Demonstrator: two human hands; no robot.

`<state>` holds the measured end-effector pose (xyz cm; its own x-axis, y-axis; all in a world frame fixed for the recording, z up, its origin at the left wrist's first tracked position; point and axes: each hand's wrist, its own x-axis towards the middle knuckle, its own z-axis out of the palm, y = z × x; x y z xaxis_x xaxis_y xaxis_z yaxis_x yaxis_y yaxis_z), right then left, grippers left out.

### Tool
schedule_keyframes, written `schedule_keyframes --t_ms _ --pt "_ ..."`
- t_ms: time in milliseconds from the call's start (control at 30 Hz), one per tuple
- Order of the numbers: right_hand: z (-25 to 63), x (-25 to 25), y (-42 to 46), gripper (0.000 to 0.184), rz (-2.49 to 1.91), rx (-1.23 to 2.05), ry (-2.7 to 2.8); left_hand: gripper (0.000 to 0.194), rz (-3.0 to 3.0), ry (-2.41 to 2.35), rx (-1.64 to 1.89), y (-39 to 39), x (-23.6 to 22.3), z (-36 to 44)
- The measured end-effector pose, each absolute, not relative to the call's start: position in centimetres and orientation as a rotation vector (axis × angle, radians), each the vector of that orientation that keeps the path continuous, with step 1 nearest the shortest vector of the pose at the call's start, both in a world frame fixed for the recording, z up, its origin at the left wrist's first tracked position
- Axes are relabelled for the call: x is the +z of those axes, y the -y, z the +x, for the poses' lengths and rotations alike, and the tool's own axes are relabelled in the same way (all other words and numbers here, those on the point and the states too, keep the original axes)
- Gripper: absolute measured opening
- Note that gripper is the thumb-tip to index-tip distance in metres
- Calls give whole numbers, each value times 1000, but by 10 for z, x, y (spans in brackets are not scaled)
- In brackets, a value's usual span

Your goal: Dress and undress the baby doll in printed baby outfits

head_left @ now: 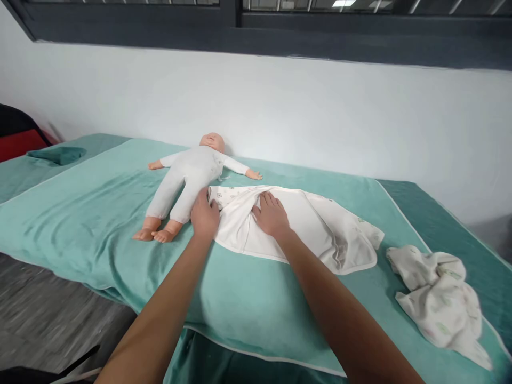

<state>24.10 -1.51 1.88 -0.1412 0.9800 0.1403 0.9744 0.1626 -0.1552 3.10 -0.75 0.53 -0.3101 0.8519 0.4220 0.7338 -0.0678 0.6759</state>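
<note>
A white baby garment (296, 205) with small prints lies spread on the green cover, partly folded over, its right end bunched. At its left end my left hand (205, 214) closes around the edge, fingers curled and thumb against the cloth. My right hand (273, 214) lies flat on the middle of the garment, fingers stretched out beside a fold. Just beyond my left hand a baby doll (196, 168) in a white suit lies on its back, arms spread, bare feet toward the near left.
A crumpled white printed cloth (444, 298) lies at the right. The green cover (100, 213) drapes over the near edge. Behind runs a white wall (280, 106) below a dark window frame (320, 40). A red and black object (22, 141) stands far left.
</note>
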Motion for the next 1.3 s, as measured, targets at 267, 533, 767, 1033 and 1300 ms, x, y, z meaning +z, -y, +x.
schedule_keyframes --t_ms 267,533,767,1033,1300 --pt "316 23 40 70 -2171 30 2043 41 2197 -1880 1258 19 0 29" --pt "332 24 63 69 -2268 -52 1929 43 2073 -1931 955 18 -2 33" --pt "323 22 82 69 -2271 -55 1939 41 2065 -1908 946 19 -3 31" --pt "323 25 114 67 -2206 65 2048 43 2089 -1877 889 23 0 29" --pt "301 43 99 65 -1929 228 2060 44 2203 -1734 955 47 25 22"
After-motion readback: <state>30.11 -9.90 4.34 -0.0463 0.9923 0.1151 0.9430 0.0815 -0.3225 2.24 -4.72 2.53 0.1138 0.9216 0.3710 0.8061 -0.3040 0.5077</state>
